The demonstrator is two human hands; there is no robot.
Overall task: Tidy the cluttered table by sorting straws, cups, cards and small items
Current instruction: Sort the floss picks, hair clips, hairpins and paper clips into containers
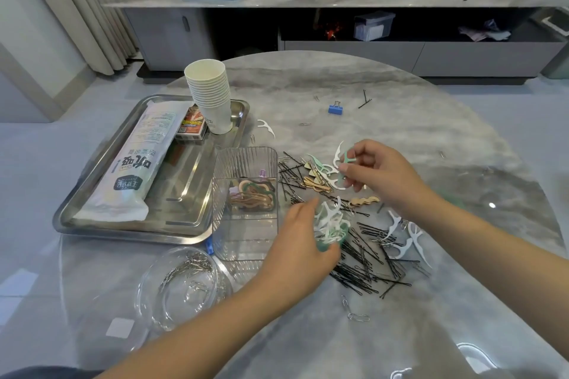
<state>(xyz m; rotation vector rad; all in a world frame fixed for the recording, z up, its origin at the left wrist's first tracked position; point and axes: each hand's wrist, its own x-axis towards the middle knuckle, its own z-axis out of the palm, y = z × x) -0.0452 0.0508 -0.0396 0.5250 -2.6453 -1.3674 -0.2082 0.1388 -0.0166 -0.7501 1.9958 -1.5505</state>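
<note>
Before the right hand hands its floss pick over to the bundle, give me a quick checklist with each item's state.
1. Right hand pinches a mint-green plastic floss pick: ok.
2. Left hand holds the bundle of white and green floss picks: ok.
3. Loose white floss picks all collected from the grey marble table: not ok.
4. Black bobby pins sorted: not ok, scattered.
5. Clear ribbed plastic organiser box has room: ok, near compartment looks bare.

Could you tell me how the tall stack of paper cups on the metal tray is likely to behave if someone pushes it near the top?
The stack of paper cups is tall, narrow-based and already leaning slightly, so it would probably tip. It looks light, so it may slide on the smooth metal tray.
</note>
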